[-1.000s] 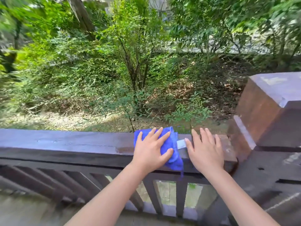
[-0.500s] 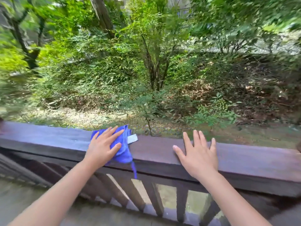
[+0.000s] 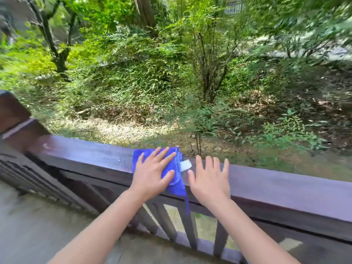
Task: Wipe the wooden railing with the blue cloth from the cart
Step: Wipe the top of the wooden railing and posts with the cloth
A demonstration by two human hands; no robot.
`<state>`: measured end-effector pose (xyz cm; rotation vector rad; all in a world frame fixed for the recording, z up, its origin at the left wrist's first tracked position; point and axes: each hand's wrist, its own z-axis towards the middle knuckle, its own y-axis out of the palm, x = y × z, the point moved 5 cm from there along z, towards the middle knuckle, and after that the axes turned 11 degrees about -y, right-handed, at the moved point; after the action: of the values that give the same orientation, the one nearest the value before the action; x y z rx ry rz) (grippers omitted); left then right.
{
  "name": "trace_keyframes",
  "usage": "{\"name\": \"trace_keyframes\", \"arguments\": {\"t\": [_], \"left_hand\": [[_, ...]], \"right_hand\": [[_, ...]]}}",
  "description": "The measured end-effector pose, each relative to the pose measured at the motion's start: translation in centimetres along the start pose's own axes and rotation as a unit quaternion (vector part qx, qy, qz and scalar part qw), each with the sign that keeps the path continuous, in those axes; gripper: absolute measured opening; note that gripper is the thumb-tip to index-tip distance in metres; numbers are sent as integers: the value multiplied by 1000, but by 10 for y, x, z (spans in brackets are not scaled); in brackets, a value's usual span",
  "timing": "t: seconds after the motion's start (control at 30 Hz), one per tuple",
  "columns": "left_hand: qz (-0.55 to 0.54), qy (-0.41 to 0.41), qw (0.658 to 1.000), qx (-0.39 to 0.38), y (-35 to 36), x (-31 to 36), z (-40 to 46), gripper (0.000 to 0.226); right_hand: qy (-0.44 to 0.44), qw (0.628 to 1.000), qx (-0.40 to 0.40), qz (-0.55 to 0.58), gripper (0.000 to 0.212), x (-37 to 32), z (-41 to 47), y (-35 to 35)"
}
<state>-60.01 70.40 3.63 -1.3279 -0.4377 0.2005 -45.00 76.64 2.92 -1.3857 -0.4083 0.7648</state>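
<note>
Outdoors, the left hand (image 3: 152, 173) lies flat, palm down with fingers spread, pressing the blue cloth (image 3: 176, 179) onto the top of the wooden railing (image 3: 285, 185); it grips nothing, only bears down on the fabric. The cloth is bunched under the palm, with 1 corner hanging over the near edge of the rail and a white tag (image 3: 185, 165) sticking out on its right side. Just beside the cloth, the right hand (image 3: 210, 180) rests open on the bare rail, fingers splayed and holding nothing (its thumb sits close to the tag). Vertical balusters (image 3: 190, 225) run below the rail. A thick wooden post (image 3: 13, 119) stands at the far left, and green shrubs (image 3: 152, 82) fill the slope beyond.
</note>
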Motion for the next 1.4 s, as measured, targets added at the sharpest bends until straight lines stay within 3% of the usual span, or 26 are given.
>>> {"name": "trace_keyframes", "arguments": {"t": [0.13,0.23,0.67,0.87,1.0,1.17,1.4], "left_hand": [[4,92,996,-17,-4,4,-1,62],[-9,105,994,-2,-14,-32,2,60],[-35,-57,997,35,-52,-203,28,57],[-23,-115,992,38,-47,-196,33,64],[-9,-28,1000,8,-39,-182,30,62],[-16,66,998,-3,-45,-227,39,59],[-35,21,999,3,-70,-342,65,61]], "right_hand": [[3,999,41,-24,57,-14,5,-5],[-7,998,36,-45,61,-20,5,-3],[-97,995,-22,-31,61,-108,52,16],[-124,991,-30,-51,62,-154,79,21],[-125,991,-35,-38,59,-185,93,25],[-74,995,-26,-59,60,-209,104,30],[-28,996,-42,-74,63,-262,128,40]]}}
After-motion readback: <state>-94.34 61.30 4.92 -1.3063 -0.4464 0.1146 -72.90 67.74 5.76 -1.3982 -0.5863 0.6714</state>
